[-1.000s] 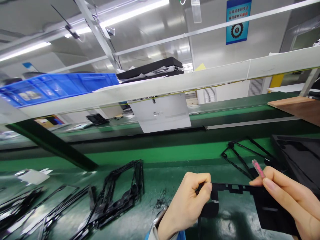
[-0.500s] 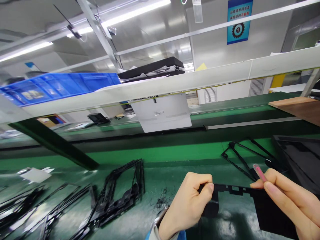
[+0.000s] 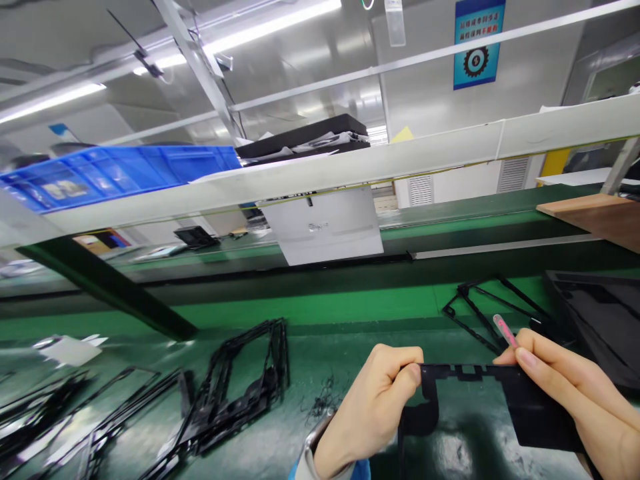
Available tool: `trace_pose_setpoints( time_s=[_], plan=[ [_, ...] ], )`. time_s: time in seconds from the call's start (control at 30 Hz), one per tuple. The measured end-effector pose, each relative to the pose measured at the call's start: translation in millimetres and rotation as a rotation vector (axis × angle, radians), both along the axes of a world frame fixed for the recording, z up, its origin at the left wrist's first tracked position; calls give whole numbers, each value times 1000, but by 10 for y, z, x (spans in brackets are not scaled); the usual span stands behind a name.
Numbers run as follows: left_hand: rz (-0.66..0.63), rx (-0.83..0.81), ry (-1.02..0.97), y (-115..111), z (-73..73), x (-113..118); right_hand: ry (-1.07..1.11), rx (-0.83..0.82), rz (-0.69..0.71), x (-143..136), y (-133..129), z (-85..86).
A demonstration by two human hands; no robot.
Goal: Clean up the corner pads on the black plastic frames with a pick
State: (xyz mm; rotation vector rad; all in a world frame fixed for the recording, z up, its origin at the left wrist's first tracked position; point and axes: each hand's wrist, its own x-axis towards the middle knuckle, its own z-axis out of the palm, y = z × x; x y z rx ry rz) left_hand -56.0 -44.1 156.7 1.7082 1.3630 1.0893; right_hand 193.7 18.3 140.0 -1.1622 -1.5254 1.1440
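My left hand (image 3: 377,400) is closed, thumb and fingers pinching the upper left corner of a thin black frame (image 3: 537,407) with notches along its top edge. My right hand (image 3: 565,380) holds a small tool (image 3: 505,331), a slim clear and pink stick, between thumb and fingers. Its tip points up and to the left, and the fingers are at the black frame's top edge on the right. The lower part of the frame runs out of view.
Stacked black frames (image 3: 240,393) lie on the green bench left of my hands, beside black shavings (image 3: 323,400). More black frames (image 3: 480,313) and a dark panel (image 3: 600,320) lie at right. Above, a shelf (image 3: 425,157) carries a blue bin (image 3: 125,173); a white sheet (image 3: 325,227) hangs below it.
My right hand has moved slightly left and up with the pink tool. The black frame has shifted a little left and up, and my left hand has moved slightly left.
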Motion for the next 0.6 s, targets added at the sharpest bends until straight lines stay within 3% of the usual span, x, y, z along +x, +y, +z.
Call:
trace_pose_setpoints(
  time_s=[0.2,0.6],
  plan=[
    [-29,-9,-33,9,-3,-6,23,-54,18,24,7,-58],
    [-12,19,15,-41,24,-10,-33,117,-33,0,-109,-81]
  ],
)
